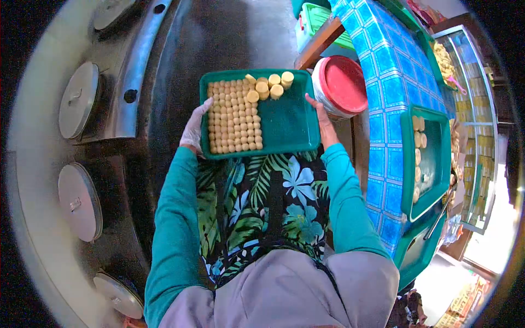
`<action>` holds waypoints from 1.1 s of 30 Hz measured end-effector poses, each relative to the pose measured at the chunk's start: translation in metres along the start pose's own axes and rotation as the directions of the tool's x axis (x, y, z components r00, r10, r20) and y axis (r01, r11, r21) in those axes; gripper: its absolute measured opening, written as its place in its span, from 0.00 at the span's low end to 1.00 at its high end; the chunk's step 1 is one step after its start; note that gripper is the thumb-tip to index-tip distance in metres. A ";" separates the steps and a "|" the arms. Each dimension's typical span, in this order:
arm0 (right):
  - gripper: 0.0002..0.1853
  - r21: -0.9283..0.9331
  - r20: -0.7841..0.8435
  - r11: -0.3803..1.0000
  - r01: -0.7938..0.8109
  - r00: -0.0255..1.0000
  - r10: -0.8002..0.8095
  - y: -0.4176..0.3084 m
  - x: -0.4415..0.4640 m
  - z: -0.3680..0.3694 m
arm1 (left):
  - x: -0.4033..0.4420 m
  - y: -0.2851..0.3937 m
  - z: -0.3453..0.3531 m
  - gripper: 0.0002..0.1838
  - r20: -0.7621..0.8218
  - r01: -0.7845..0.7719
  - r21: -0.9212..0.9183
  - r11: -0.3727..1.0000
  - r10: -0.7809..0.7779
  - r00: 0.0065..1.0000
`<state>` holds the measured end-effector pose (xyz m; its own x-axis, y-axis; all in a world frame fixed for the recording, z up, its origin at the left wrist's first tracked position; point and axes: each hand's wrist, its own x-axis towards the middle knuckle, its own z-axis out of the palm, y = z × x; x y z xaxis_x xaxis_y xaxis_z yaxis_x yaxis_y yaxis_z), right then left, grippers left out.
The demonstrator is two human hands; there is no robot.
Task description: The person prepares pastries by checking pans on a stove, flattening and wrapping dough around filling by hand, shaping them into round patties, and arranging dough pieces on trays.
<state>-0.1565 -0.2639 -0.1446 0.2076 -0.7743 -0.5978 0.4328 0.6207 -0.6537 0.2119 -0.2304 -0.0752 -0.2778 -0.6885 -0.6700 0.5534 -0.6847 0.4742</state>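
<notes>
A green rectangular tray [290,128] is held level in front of my body, one hand at each short side. My left hand [194,126], in a thin clear glove, is closed on the tray's left edge. At the right edge, my right hand [324,121] grips the rim with the thumb on top. Rows of small round beige dough balls [235,120] fill the left part of the tray. Several yellowish cylinder-shaped pieces [274,87] stand in its upper middle. The fingers under the tray are hidden.
On the left are several round metal lids [80,100] along a dark counter. To the right runs a blue tiled counter [385,131] bearing another green tray [432,164] with dough pieces. A bucket with a red lid [344,82] stands beside it. Further right is a glass cabinet [476,120].
</notes>
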 end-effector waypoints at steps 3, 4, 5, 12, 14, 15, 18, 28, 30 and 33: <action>0.32 -0.099 -0.120 0.994 0.044 0.991 -0.056 0.001 0.015 -0.007 | 0.014 -0.002 -0.011 0.34 -0.079 0.012 0.008 1.000 -0.011 0.997; 0.33 -0.105 -0.092 0.994 0.044 0.994 -0.053 -0.001 0.019 -0.008 | 0.022 -0.003 -0.015 0.33 -0.069 0.006 0.014 1.000 -0.005 0.998; 0.33 -0.111 -0.065 0.993 0.042 0.997 -0.050 -0.003 0.022 -0.011 | 0.028 -0.005 -0.020 0.33 -0.069 -0.025 0.031 0.999 0.027 0.997; 0.33 -0.085 0.024 0.995 -0.042 0.999 0.044 -0.005 0.058 -0.033 | 0.007 0.000 0.014 0.32 -0.191 -0.219 0.176 0.960 0.252 0.949; 0.33 -0.058 0.031 0.996 -0.062 0.997 0.064 -0.006 0.058 -0.031 | 0.006 0.000 0.016 0.31 -0.202 -0.169 0.136 0.976 0.194 0.960; 0.34 -0.101 -0.009 0.995 -0.018 1.000 0.017 -0.006 0.056 -0.028 | 0.017 0.000 0.005 0.31 -0.176 -0.158 0.159 0.975 0.185 0.967; 0.35 -0.201 -0.040 0.979 0.031 0.998 -0.040 -0.008 0.058 -0.023 | 0.043 -0.005 -0.021 0.33 -0.050 -0.045 0.074 0.996 0.049 0.998; 0.33 -0.291 -0.065 0.950 0.116 0.988 -0.140 -0.009 0.045 -0.005 | 0.037 -0.014 -0.037 0.41 -0.139 -0.343 0.336 0.877 0.406 0.903; 0.33 -0.291 -0.070 0.951 0.104 0.989 -0.130 -0.010 0.042 -0.008 | 0.029 -0.026 -0.052 0.46 -0.311 -0.422 0.311 0.852 0.511 0.801; 0.26 -0.194 -0.048 0.976 0.095 0.993 -0.106 -0.016 0.030 0.005 | -0.021 -0.082 -0.105 0.39 -0.155 -0.024 0.195 0.981 0.055 0.986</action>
<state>-0.1528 -0.2977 -0.1503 0.1185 -0.8291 -0.5463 0.2723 0.5563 -0.7851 0.2550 -0.1349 -0.1606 -0.1219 -0.6794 -0.7236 0.3963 -0.7017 0.5920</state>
